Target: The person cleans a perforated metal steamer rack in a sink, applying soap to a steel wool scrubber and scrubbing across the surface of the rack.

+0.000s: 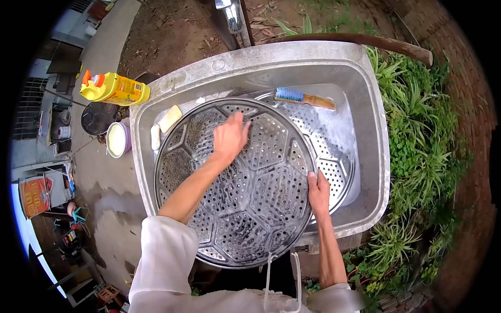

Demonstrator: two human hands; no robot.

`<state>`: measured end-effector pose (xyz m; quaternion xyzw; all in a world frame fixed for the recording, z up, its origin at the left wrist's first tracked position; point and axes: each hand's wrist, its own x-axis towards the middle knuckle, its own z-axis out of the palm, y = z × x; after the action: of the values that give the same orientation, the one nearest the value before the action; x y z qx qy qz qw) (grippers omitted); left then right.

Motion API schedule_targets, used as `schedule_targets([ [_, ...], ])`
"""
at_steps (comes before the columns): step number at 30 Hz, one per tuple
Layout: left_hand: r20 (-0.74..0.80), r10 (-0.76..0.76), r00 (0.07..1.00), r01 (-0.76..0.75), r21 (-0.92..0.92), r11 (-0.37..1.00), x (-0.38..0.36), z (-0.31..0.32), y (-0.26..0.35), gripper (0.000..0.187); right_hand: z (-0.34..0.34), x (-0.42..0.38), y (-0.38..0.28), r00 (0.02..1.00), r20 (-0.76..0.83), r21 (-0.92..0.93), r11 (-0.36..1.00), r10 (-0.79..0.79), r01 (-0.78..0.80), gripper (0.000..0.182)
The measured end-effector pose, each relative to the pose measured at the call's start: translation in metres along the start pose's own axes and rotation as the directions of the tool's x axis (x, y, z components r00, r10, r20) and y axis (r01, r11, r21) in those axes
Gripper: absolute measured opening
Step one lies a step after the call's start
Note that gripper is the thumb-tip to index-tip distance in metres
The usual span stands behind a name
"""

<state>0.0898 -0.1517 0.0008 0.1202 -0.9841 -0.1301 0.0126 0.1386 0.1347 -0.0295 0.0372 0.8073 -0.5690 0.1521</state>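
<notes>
A large round perforated metal tray [271, 195] with wet, soapy-looking streaks rests tilted over the sink's near side. My left hand [230, 136] lies on its upper part, fingers bent against the surface; whether anything is under them is hidden. At the right rim, my right hand [319, 192] grips the tray, thumb on top. Beneath it, a second perforated metal tray [332, 175] sits in the grey sink [378, 156], partly covered. A wooden brush with blue bristles [305, 98] lies beyond the trays. Yellowish soap [169, 119] and a white piece [155, 136] sit at the sink's left.
A yellow bottle [116, 88] stands on the sink's back left corner. Beyond the left edge are a white-and-purple bucket [118, 140] and a dark round basket [98, 117]. A metal faucet [232, 18] rises behind the sink. Green plants [417, 141] grow along the right.
</notes>
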Motion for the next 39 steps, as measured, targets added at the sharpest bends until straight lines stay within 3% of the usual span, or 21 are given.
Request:
schedule_targets([
  [2,0.124,0.442,0.888,-0.432,-0.1,0.896,-0.045,0.018,0.066,0.021,0.001,-0.016,0.017,0.999,-0.037,0.052,0.999,0.017,-0.016,0.026],
  [4,0.095,0.786,0.61,-0.702,-0.396,0.592,-0.099,0.01,0.103,0.018,0.0,-0.025,0.024,0.998,-0.057,0.101,0.995,0.012,-0.006,0.027],
  [7,0.121,0.752,0.648,-0.717,-0.237,0.656,-0.064,0.014,0.074,0.022,-0.003,-0.038,0.011,0.997,-0.075,0.079,0.997,0.014,-0.008,0.028],
  [8,0.178,0.564,0.806,-0.556,-0.096,0.826,-0.024,0.01,0.054,0.015,-0.003,-0.039,0.01,0.996,-0.086,0.059,0.998,-0.003,0.008,0.029],
  [9,0.089,0.303,0.949,-0.301,-0.037,0.953,0.01,0.011,0.031,0.016,-0.003,-0.04,0.005,0.995,-0.098,0.04,0.999,-0.021,0.025,0.029],
  [11,-0.054,0.143,0.988,-0.141,0.05,0.989,0.034,0.015,0.01,0.019,-0.008,-0.04,-0.005,0.997,-0.062,-0.041,0.998,0.04,-0.043,0.031],
  [13,-0.143,0.375,0.916,-0.375,0.029,0.927,0.011,0.016,0.04,0.021,-0.006,-0.039,-0.001,0.996,-0.085,-0.037,0.999,-0.012,0.009,0.034],
  [14,-0.02,0.423,0.906,-0.424,-0.021,0.906,-0.008,0.018,0.061,0.032,-0.005,-0.037,0.001,0.995,-0.097,-0.026,1.0,-0.01,0.007,0.034],
  [16,0.003,0.646,0.763,-0.634,-0.188,0.75,-0.028,0.018,0.092,0.037,-0.006,-0.04,0.005,0.994,-0.108,-0.002,1.0,-0.016,0.016,0.037],
  [17,0.009,0.653,0.757,-0.64,-0.193,0.744,-0.027,0.013,0.096,0.037,-0.006,-0.042,0.007,0.993,-0.117,0.0,1.0,-0.008,0.008,0.037],
  [19,0.092,0.84,0.535,-0.816,-0.203,0.542,-0.015,0.003,0.1,0.035,-0.005,-0.043,0.002,0.99,-0.136,-0.031,0.999,-0.034,0.03,0.038],
  [23,0.016,0.655,0.755,-0.649,0.158,0.744,0.036,0.008,0.059,0.02,-0.004,-0.041,0.007,0.989,-0.143,-0.049,0.998,-0.036,0.029,0.04],
  [25,-0.051,0.63,0.775,-0.629,0.029,0.777,0.012,0.016,0.081,0.019,-0.004,-0.042,0.006,0.994,-0.11,-0.028,1.0,0.006,-0.009,0.04],
  [27,0.076,0.733,0.676,-0.712,-0.185,0.677,-0.035,0.013,0.12,0.017,-0.004,-0.041,0.004,0.993,-0.117,-0.013,0.999,0.03,-0.032,0.041],
  [29,0.092,0.886,0.455,-0.79,-0.417,0.449,-0.073,0.01,0.132,0.022,-0.003,-0.042,0.01,0.987,-0.16,0.029,1.0,0.016,-0.011,0.042],
  [31,0.117,0.953,0.28,-0.837,-0.456,0.302,-0.067,0.0,0.126,0.019,-0.003,-0.044,0.015,0.986,-0.168,0.017,1.0,-0.008,0.011,0.044],
  [33,0.122,0.9,0.419,-0.882,-0.18,0.435,-0.014,0.005,0.116,0.021,-0.002,-0.042,0.011,0.982,-0.186,-0.004,0.999,-0.037,0.037,0.041],
  [35,0.062,0.756,0.652,-0.758,0.038,0.651,0.043,0.01,0.082,0.026,-0.01,-0.039,-0.005,0.997,-0.066,-0.061,0.997,0.034,-0.038,0.033],
  [37,0.044,0.628,0.777,-0.63,0.081,0.773,0.034,0.013,0.085,0.03,-0.009,-0.038,-0.002,0.997,-0.079,-0.056,0.998,-0.004,-0.001,0.026],
  [38,-0.016,0.62,0.784,-0.621,-0.029,0.784,0.015,0.019,0.094,0.03,-0.006,-0.04,-0.001,0.997,-0.078,-0.041,0.999,-0.017,0.014,0.025],
  [39,0.094,0.667,0.739,-0.652,-0.149,0.744,-0.011,0.025,0.105,0.03,-0.004,-0.04,0.0,0.997,-0.076,-0.03,0.999,-0.034,0.032,0.025],
])
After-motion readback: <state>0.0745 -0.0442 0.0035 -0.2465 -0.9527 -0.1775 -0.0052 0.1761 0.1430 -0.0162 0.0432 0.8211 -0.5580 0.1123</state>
